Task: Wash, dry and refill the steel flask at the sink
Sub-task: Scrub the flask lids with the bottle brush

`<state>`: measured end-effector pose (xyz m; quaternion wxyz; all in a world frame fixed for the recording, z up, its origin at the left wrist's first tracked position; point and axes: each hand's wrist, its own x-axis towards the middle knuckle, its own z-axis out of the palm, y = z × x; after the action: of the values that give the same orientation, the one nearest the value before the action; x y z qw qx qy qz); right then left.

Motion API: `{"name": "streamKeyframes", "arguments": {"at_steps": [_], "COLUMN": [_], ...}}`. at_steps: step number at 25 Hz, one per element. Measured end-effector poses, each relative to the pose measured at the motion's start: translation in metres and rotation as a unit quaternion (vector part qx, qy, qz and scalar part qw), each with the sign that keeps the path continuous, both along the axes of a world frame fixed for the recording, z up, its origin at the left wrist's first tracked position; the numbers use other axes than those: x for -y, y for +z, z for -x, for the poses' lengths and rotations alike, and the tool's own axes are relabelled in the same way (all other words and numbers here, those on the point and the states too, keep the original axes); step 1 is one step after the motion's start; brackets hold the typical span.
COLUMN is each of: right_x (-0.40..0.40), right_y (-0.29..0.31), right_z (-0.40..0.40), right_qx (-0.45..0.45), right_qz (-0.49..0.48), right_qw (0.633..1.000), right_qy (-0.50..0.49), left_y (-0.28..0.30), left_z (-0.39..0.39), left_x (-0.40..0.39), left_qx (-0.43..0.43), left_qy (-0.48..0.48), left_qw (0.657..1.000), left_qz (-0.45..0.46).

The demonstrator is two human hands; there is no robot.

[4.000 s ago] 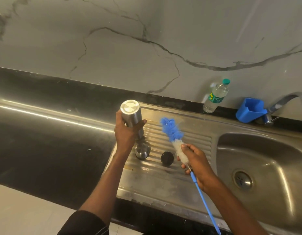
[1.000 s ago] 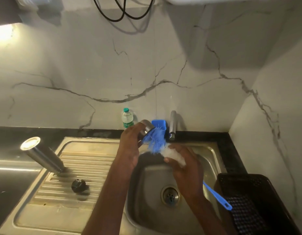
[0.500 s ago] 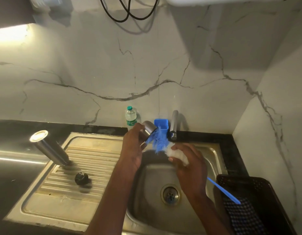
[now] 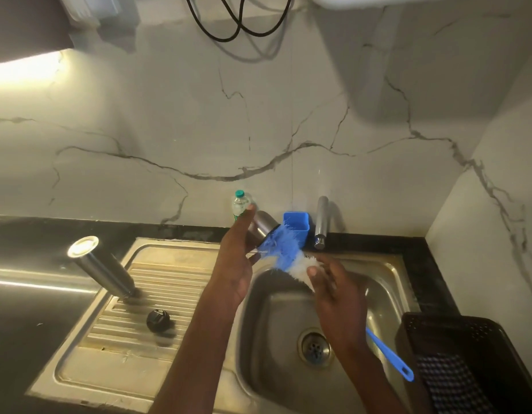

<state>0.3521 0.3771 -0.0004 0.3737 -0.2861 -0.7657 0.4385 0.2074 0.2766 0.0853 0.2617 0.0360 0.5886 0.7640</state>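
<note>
Gripping the white bristles of a blue brush [image 4: 291,256], the right hand [image 4: 336,291] works over the sink [image 4: 387,282]. At its 10 o'clock, the left hand [image 4: 238,258] holds a steel cup [image 4: 263,224]. The flask [image 4: 102,268] stands upturned on the draining board at 9 o'clock, with a black cap [image 4: 157,320] nearer.
</note>
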Motion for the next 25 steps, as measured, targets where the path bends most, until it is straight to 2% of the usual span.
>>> {"name": "streamKeyframes", "arguments": {"at_steps": [2,5,7,10,14,16,20,25], "right_x": [0.007,0.015,0.02,0.029,0.041,0.042,0.041,0.044], "right_y": [0.003,0.004,0.005,0.007,0.01,0.01,0.008,0.017], "right_z": [0.004,0.015,0.024,0.034,0.04,0.042,0.047,0.054], "right_qx": [-0.026,-0.024,-0.027,-0.007,-0.004,0.007,0.049,0.05], "right_qz": [-0.019,-0.055,-0.039,0.012,-0.07,-0.107,-0.109,-0.11], "right_qw": [0.999,0.998,0.999,1.0,0.996,0.993,0.991,0.99], "right_qy": [0.005,-0.013,-0.015,-0.016,-0.055,-0.046,-0.066,-0.079], "left_y": [-0.003,-0.003,0.001,0.005,-0.002,-0.005,-0.005,-0.006], "left_z": [0.009,0.02,0.026,0.038,0.053,0.058,0.062,0.069], "left_x": [0.005,0.011,0.014,0.021,0.027,0.025,0.028,0.031], "left_qx": [-0.016,-0.031,-0.014,0.024,-0.032,-0.013,0.043,-0.009], "left_qy": [-0.011,-0.018,-0.005,-0.041,-0.063,-0.033,-0.031,-0.055], "left_qw": [0.999,0.997,0.999,0.998,0.997,0.999,0.998,0.998], "left_qz": [0.045,0.062,0.046,-0.031,0.029,0.022,-0.035,-0.014]}}
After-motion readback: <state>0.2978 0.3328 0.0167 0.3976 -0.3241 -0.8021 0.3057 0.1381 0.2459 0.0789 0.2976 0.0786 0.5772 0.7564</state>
